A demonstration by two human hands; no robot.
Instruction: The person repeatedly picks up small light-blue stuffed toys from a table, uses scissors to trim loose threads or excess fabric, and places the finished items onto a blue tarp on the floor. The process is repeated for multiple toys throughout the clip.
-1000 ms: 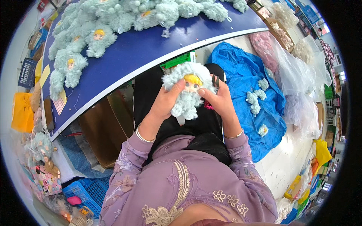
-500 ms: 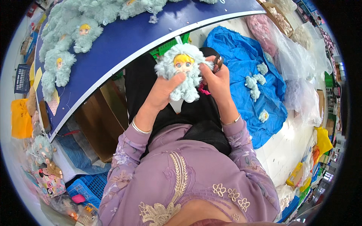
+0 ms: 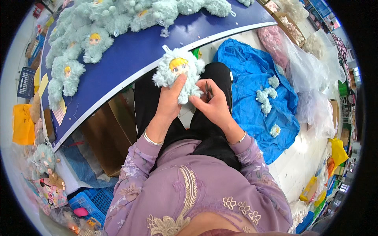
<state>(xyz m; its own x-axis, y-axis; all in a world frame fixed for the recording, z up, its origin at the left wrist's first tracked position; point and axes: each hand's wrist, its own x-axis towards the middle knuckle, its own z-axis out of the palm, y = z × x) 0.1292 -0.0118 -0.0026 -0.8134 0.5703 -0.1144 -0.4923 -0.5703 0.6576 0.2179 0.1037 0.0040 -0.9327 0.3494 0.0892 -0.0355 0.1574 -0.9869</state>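
Observation:
Above my lap, my left hand (image 3: pixel 170 98) is closed around a fluffy pale blue plush doll (image 3: pixel 188 73), its thumb pressed on the front below the face. The doll is upright, with yellow hair, a small face and a white loop on top. My right hand (image 3: pixel 214 103) is at the doll's lower right side, thumb and fingers close to the fur. Dark thread snips (image 3: pixel 208 91) are held in that hand, partly hidden by the fingers. A heap of similar plush dolls (image 3: pixel 94 45) lies on the blue table (image 3: pixel 130 59).
The table's white edge (image 3: pixel 165 53) curves in front of my knees. On my right a blue plastic sheet (image 3: pixel 252 63) on the floor carries several plush pieces (image 3: pixel 264 98). Clear plastic bags (image 3: pixel 311 67) stand beyond it. A cardboard box (image 3: pixel 106 133) and a blue crate (image 3: pixel 92 200) are at my left.
The doll has moved left and is lifted toward the table edge in my left hand. My right hand has shifted left and down, from the doll's upper side to its lower side.

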